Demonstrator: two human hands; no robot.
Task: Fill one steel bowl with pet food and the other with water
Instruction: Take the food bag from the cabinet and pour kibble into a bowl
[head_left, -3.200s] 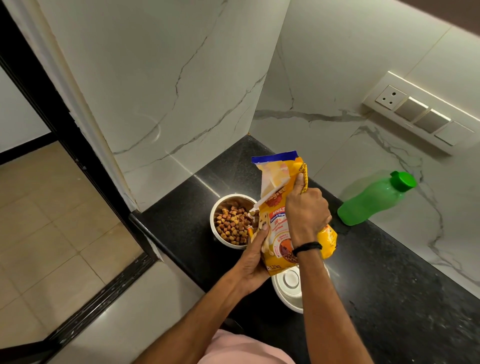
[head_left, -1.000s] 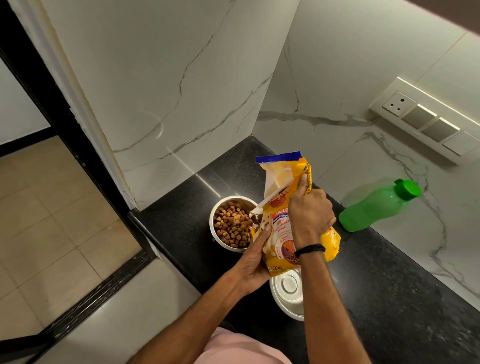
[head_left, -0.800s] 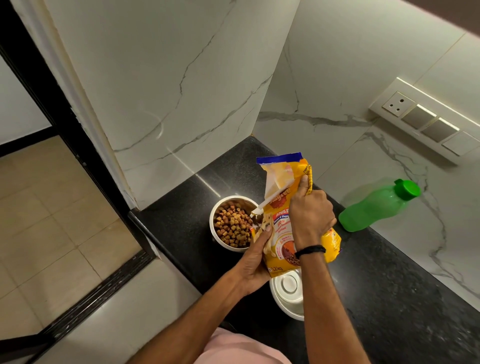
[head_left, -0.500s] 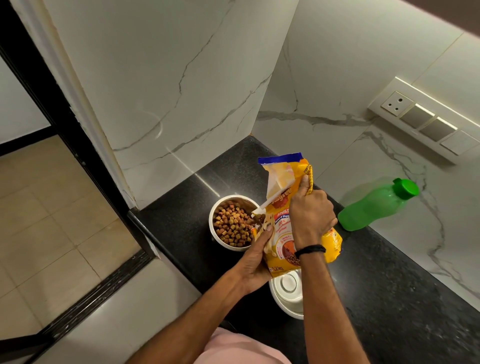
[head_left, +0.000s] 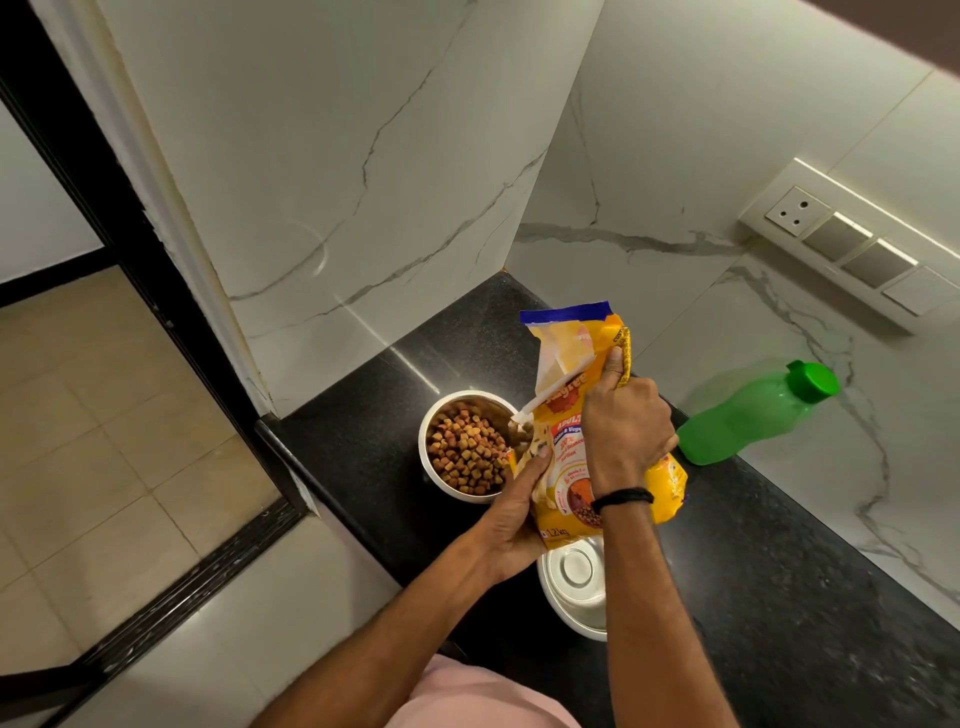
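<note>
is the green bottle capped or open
Capped: the bottle stands on the counter with its green cap seated on the neck, no gap showing.

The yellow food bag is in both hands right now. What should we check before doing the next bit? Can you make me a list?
1. The food bowl holds a heap of kibble: ok.
2. The yellow bag is gripped by the left hand low down and the right hand higher up: ok.
3. Spilled kibble on the black counter: none seen, ok.
4. The second steel bowl looks empty, though the bag hides part of it: ok.
5. The green bottle leans against the wall with its cap on, so it is not ready to pour: not ok.
6. Water inside the bottle: cannot tell.
</note>
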